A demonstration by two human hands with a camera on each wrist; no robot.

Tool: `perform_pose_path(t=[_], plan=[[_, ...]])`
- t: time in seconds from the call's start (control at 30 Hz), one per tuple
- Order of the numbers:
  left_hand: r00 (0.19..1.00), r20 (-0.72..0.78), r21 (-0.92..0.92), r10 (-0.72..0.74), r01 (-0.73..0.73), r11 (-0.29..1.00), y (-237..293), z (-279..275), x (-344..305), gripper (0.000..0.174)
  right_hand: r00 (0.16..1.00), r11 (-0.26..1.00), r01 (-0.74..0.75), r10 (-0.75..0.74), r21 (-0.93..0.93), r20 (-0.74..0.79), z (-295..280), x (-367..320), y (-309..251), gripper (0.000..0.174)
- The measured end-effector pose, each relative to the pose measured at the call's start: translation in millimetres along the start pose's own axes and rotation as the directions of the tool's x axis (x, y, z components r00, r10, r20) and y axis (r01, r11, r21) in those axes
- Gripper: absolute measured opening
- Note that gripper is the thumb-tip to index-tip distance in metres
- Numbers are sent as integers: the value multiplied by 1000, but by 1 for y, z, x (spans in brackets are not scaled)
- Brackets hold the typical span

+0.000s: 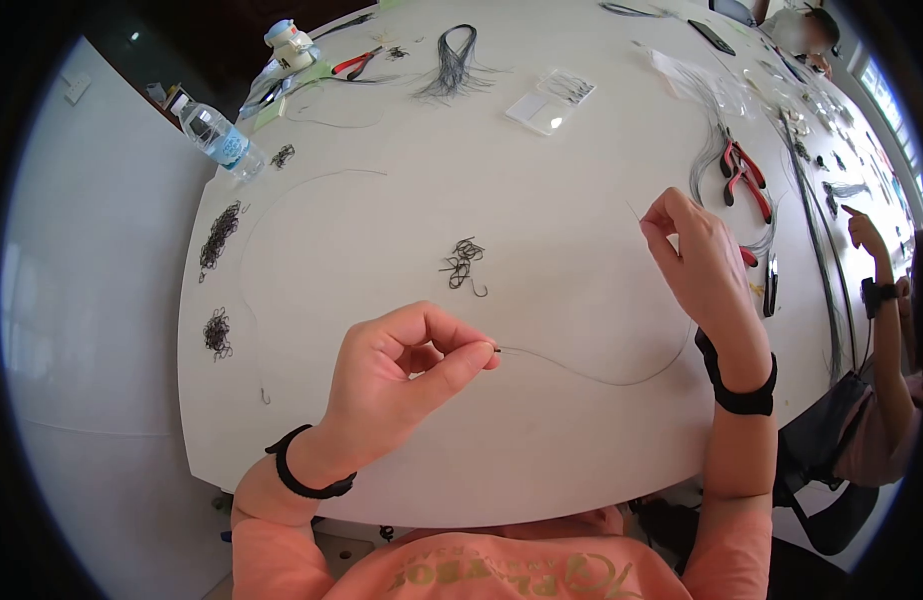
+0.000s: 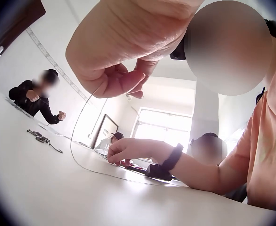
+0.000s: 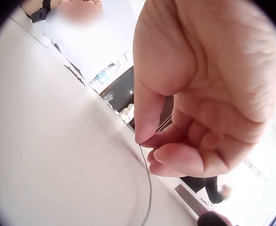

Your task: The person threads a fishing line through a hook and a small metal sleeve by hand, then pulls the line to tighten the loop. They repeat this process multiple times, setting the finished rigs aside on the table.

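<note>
Between thumb and forefinger, my left hand (image 1: 407,365) pinches a fishing hook, mostly hidden; only its small dark tip (image 1: 498,349) shows at the fingertips. From there a thin fishing line (image 1: 622,384) sags in a loop across to the right. My right hand (image 1: 697,255) pinches this line, and a short end sticks up past the fingertips. In the right wrist view the line (image 3: 150,188) hangs from the thumb and finger. A small heap of dark fishing hooks (image 1: 464,265) lies on the white table (image 1: 562,450) beyond my left hand.
More hook piles (image 1: 220,240) lie along the left edge, near a finished-looking line with a hook (image 1: 266,397). A water bottle (image 1: 222,140), a clear plastic box (image 1: 552,100) and a line bundle (image 1: 454,65) stand or lie farther back. Red-handled pliers (image 1: 747,180) lie right; other people sit around.
</note>
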State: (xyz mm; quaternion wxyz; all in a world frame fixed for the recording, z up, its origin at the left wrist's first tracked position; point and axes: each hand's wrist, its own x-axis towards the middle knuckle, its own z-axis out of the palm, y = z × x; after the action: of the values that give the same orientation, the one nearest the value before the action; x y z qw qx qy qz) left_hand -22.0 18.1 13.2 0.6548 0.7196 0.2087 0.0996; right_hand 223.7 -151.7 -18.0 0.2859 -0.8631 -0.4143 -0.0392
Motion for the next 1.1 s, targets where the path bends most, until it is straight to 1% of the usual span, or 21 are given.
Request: perform_pose_path(t=[0.03,0.07,0.1,0.13,0.2,0.23,0.3,0.33,0.4,0.47,0.53,0.67,0.73,0.87,0.93,0.97,1.03,1.1], plan=[[1000,1,-1,3,-3,1000,2,1,0,4,1000,1000,5,-5,4,-1,-6,-3,-10,8],[1000,-4,3,5,-5,1000,3,2,0,4,998,974,-12,-1,224,55,-12,-6,-22,8],[1000,-2,-4,15,-15,1000,5,3,1,4,994,901,-40,-9,432,111,-16,-10,-33,9],[1000,0,-9,26,-26,1000,7,4,2,4,994,873,-5,-51,488,101,-19,-15,-43,7],[1000,1,4,16,-16,1000,14,7,4,4,983,836,152,-185,527,11,-20,-24,-53,9],[1000,4,12,6,-6,1000,17,10,6,5,982,835,158,-187,527,2,-21,-27,-56,9],[1000,8,2,20,-20,1000,21,16,11,5,962,770,255,-261,585,-76,-22,-33,-61,11],[1000,12,-12,25,-25,1000,23,19,14,5,961,772,262,-261,580,-87,-23,-35,-62,11],[998,24,-25,63,-63,998,22,25,23,7,956,732,293,-239,615,-172,-23,-37,-62,16],[995,38,-41,97,-95,995,23,28,29,9,948,737,317,-241,597,-206,-22,-35,-56,17],[996,30,-54,83,-81,995,23,32,32,10,891,789,446,-348,423,-290,-24,-32,-52,17],[994,33,-20,103,-103,995,16,30,34,10,885,806,459,-380,374,-269,-27,-31,-52,17],[985,23,-26,174,-173,985,11,28,34,9,884,817,456,-371,353,-282,-24,-31,-56,16],[982,24,-9,186,-186,982,6,23,35,8,893,814,440,-353,380,-278,-17,-32,-60,17],[973,47,40,227,-228,973,5,21,36,5,893,813,445,-371,375,-255,-15,-33,-60,17],[974,50,37,223,-225,974,8,21,35,5,895,816,440,-367,375,-251,-14,-33,-60,17],[973,114,162,199,-216,963,16,21,33,4,900,811,433,-365,393,-239,-13,-34,-60,18],[971,118,169,209,-227,959,16,22,32,5,904,813,426,-368,397,-217,-15,-34,-60,17]])
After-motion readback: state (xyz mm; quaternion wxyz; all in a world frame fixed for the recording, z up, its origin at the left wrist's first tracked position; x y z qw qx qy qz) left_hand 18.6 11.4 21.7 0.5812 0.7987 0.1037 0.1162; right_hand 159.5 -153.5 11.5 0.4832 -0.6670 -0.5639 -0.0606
